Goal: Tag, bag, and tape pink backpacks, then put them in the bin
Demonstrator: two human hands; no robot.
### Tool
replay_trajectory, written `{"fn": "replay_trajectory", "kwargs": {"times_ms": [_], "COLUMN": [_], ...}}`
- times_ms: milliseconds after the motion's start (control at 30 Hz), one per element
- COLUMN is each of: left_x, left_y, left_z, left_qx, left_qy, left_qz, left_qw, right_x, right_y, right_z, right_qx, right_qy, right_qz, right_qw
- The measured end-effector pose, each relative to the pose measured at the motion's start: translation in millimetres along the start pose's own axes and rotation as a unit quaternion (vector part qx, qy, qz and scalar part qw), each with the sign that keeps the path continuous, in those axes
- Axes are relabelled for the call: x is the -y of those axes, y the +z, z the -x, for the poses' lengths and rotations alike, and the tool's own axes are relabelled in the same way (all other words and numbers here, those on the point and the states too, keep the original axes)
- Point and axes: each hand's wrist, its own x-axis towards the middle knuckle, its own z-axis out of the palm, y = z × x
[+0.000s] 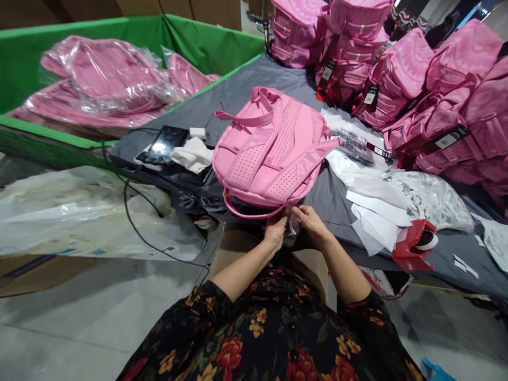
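Observation:
A pink backpack (pixel 273 153) lies on the dark grey cloth-covered table, its dotted back panel and straps facing up. Its looped carry strap (pixel 254 216) hangs toward me over the table's front edge. My left hand (pixel 275 228) is closed at the near right corner of the bag, pinching something too small to make out. Close beside it, my right hand (pixel 311 223) is closed too, thumb and fingertips meeting at the same corner. A piece of clear plastic (pixel 292 228) shows between the two hands. Both hands hide exactly what they grip.
A green bin (pixel 214 42) on the left holds plastic-wrapped pink bags. Several tagged pink backpacks (pixel 405 69) stand at the back right. A phone (pixel 166 144), white cloth (pixel 192 155), cables, papers (pixel 377 211) and a red tape dispenser (pixel 413 246) lie on the table (pixel 333 198).

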Motion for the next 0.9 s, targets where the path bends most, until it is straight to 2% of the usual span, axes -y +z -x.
{"fn": "replay_trajectory", "kwargs": {"times_ms": [100, 167, 233, 300, 367, 433, 500, 600, 667, 733, 767, 833, 900], "left_x": [-2, -9, -21, -41, -67, -95, -122, -149, -161, -171, -177, -190, -200], "left_y": [-1, -13, -38, -71, -99, -110, -99, -52, -13, 25, 42, 74, 102], "left_z": [2, 11, 29, 55, 81, 96, 92, 43, -9, -63, -88, -130, -159], "left_qx": [0.0, 0.046, 0.111, 0.175, 0.233, 0.277, 0.28, 0.243, 0.218, 0.173, 0.133, 0.044, -0.031], "left_qy": [-0.004, 0.022, 0.072, 0.15, 0.282, 0.43, 0.518, 0.535, 0.487, 0.423, 0.397, 0.339, 0.28], "left_qz": [-0.037, -0.084, -0.19, -0.336, -0.438, -0.466, -0.473, -0.525, -0.586, -0.629, -0.635, -0.602, -0.541], "left_qw": [0.999, 0.995, 0.973, 0.913, 0.821, 0.722, 0.656, 0.616, 0.61, 0.629, 0.649, 0.722, 0.793], "right_x": [2, 0, -6, -16, -27, -32, -24, 7, 31, 50, 56, 62, 63], "right_y": [-2, -4, -8, -16, -28, -42, -56, -76, -90, -100, -102, -99, -85], "right_z": [-8, -6, 4, 21, 42, 60, 72, 78, 78, 79, 79, 77, 70], "right_qx": [0.064, 0.084, 0.094, 0.1, 0.115, 0.145, 0.183, 0.197, 0.125, -0.001, -0.063, -0.144, -0.154], "right_qy": [0.073, 0.089, 0.095, 0.093, 0.089, 0.076, 0.056, 0.022, -0.007, -0.042, -0.06, -0.099, -0.135], "right_qz": [-0.113, -0.152, -0.173, -0.175, -0.139, -0.066, 0.016, 0.168, 0.29, 0.365, 0.372, 0.346, 0.31], "right_qw": [0.989, 0.981, 0.976, 0.975, 0.98, 0.984, 0.981, 0.966, 0.949, 0.93, 0.924, 0.922, 0.928]}}
